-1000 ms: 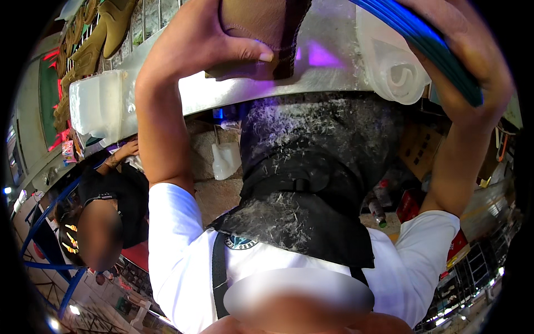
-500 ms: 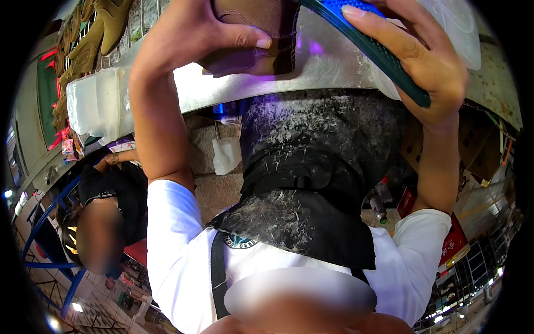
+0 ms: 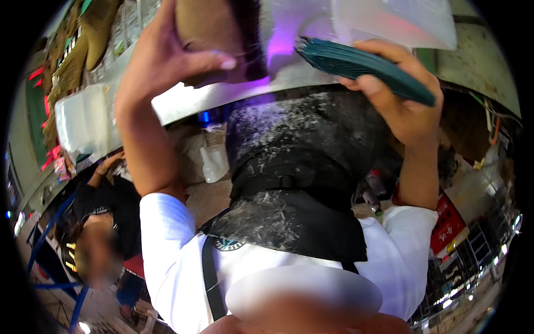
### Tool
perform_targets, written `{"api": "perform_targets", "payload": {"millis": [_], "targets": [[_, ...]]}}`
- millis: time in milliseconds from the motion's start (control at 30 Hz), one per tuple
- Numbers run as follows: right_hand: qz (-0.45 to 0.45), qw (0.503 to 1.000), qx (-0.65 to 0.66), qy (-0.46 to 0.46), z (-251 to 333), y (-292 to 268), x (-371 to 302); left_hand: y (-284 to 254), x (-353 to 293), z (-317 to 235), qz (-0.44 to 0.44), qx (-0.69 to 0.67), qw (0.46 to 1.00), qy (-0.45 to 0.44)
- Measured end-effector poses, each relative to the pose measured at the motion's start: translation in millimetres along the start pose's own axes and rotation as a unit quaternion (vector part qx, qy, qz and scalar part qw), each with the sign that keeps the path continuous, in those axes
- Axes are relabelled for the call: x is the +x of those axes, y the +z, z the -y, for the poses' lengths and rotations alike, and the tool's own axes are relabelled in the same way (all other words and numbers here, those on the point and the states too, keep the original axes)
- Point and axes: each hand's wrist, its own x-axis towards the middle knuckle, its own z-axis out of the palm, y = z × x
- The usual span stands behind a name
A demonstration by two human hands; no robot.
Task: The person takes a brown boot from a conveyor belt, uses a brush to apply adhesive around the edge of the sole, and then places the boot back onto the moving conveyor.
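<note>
A brown shoe upper (image 3: 214,36) with a suede-like surface is in my left hand (image 3: 147,69), over the metal bench. My thumb presses across its near side, while the other fingers are hidden behind it or cut off by the upper edge. To the right, my right hand (image 3: 414,103) grips a dark green shoe sole (image 3: 356,61) by its near right end. The sole is tilted edge-on with its ridged side showing, and its far tip points left toward the upper. A gap separates the two pieces.
On the metal bench (image 3: 181,103) are translucent plastic containers, one at left (image 3: 83,119) and one at far right (image 3: 395,22). Several brown shoe uppers (image 3: 94,33) stand on a rack at upper left. Another person (image 3: 114,197) sits at left. A red box (image 3: 448,222) lies low right.
My right hand has turned the sole, so its blue textured face no longer shows, and moved it left and down. The upper has shifted left with my left hand.
</note>
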Motion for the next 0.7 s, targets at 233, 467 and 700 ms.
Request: {"api": "perform_targets", "payload": {"millis": [233,467,700], "targets": [[-0.224,0.938,-0.055,0.259,3.8,-25.3,-65.2,37.0,-21.8,-4.0,-0.163,0.177,0.958,0.153],[-0.215,0.942,-0.019,0.257,-18.1,-28.3,-65.7,47.7,-43.3,-15.8,-0.163,0.229,0.954,0.101],[-0.085,0.952,-0.005,0.293,-26.9,-57.2,-68.1,44.7,-48.0,-6.4,-0.155,0.190,0.967,0.069]]}}
